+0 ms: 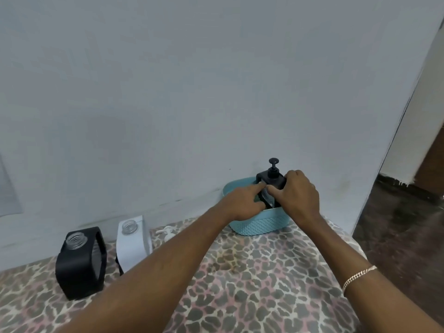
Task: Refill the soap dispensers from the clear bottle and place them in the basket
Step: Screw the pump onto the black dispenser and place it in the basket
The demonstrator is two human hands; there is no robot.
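A black pump dispenser (271, 180) stands upright inside the light blue woven basket (258, 225) at the back of the table, against the wall. My right hand (299, 194) grips its right side, fingers curled over the shoulder. My left hand (242, 203) touches its front with extended fingers. A black dispenser (79, 265) with an open clear neck and no pump stands at the left. Beside it stands a white dispenser (132, 243), also open at the neck. A white pump head (168, 233) lies on the table behind my left forearm. No clear bottle is in view.
The table wears a leopard-print cloth (252, 280). A pale wall (192, 92) rises right behind the basket. To the right the table ends and dark floor (396, 236) shows beside a doorway edge.
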